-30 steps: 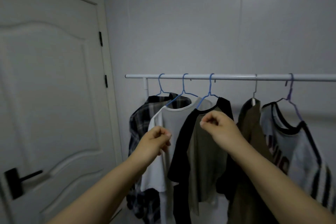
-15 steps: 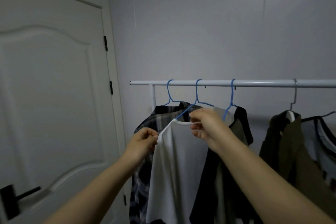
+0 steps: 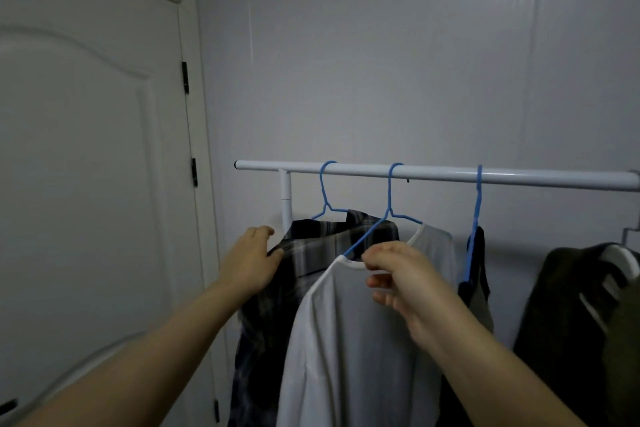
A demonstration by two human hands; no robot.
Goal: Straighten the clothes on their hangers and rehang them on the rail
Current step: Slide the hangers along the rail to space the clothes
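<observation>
A white rail runs across the wall with three blue wire hangers on it. On the leftmost hanger hangs a dark plaid shirt. A white T-shirt sits crooked on the middle hanger, its left hanger arm bare above the collar. A black and olive shirt hangs on the third hanger. My left hand holds the plaid shirt's left shoulder. My right hand pinches the white T-shirt's collar.
A white door stands shut at the left, close to the rail's end post. A dark olive garment on a white hanger hangs at the far right. Behind the rail is a plain grey wall.
My view has swung left and closer. My left hand moved from the white T-shirt's sleeve to the plaid shirt's shoulder. My right hand stayed on the T-shirt's collar, having left the black shirt a second ago.
</observation>
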